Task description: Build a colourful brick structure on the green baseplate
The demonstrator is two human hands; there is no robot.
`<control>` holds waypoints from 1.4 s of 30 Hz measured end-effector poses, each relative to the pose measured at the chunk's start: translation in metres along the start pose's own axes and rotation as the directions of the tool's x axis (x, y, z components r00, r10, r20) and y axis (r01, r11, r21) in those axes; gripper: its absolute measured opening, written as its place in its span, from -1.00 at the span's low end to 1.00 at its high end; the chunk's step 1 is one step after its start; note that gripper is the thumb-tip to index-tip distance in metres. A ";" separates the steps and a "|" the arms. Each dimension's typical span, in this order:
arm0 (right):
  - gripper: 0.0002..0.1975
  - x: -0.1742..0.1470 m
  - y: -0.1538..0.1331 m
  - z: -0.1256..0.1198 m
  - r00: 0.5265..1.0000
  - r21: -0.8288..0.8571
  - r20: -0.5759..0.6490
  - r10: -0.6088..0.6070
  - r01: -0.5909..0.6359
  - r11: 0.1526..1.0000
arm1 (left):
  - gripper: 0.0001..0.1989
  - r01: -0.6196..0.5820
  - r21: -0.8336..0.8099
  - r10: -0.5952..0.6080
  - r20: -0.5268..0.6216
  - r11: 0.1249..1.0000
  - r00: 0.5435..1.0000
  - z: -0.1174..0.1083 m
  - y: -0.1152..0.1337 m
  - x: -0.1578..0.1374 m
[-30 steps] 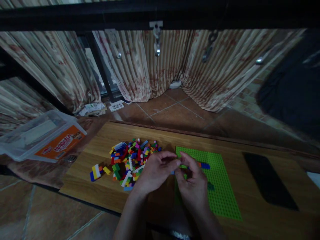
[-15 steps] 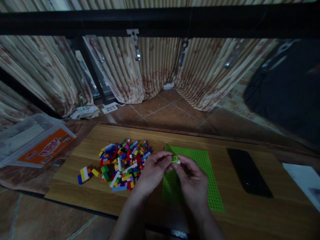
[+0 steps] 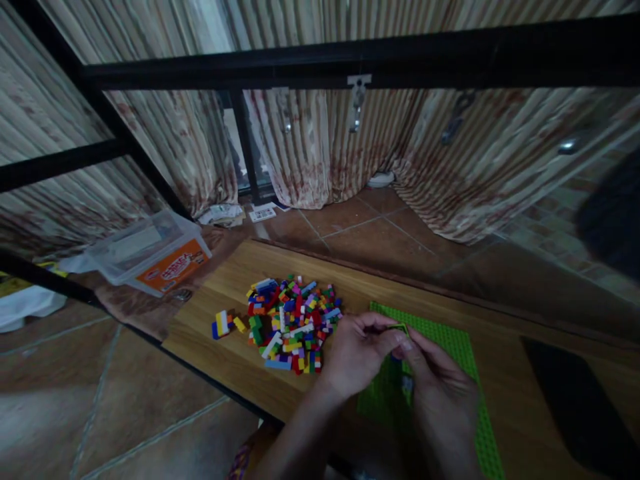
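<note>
Over the green baseplate, my left hand and my right hand meet, fingertips pinched together on a small lime-green toy brick. Only a thin edge of that brick shows between the fingers; the rest is covered by my thumbs. Something bluish and pale shows just below my fingertips, too blurred to name. Left of my left hand lies a heap of mixed coloured bricks on the wooden table. A small blue, white and yellow block assembly sits apart at the heap's left.
A dark flat rectangular object lies right of the baseplate. Beyond the table's left end stands a clear plastic box with an orange label. Curtains hang behind a black metal bar. Papers lie on the tiled floor.
The view has swung left, so everything sits further right. Both hands still pinch the lime-green brick, which has turned and is now mostly covered by my fingers.
</note>
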State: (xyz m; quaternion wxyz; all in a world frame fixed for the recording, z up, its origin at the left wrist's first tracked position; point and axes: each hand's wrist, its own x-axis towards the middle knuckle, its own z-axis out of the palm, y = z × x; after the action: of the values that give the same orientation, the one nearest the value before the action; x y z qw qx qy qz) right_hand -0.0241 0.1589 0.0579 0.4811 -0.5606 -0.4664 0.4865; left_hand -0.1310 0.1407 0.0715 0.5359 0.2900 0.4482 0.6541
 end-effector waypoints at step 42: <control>-0.72 -0.012 0.040 0.043 0.774 -0.331 0.529 -0.348 0.566 0.755 | -0.70 0.527 0.842 0.357 -0.530 0.114 0.769 -0.165 0.073 0.002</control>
State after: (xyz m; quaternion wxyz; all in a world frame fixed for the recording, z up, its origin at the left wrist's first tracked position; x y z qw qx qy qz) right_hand -0.0657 0.1463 0.0166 0.3190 -0.4012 -0.7912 0.3335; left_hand -0.3056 0.0953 0.0654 0.0576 0.3016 0.9299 0.2024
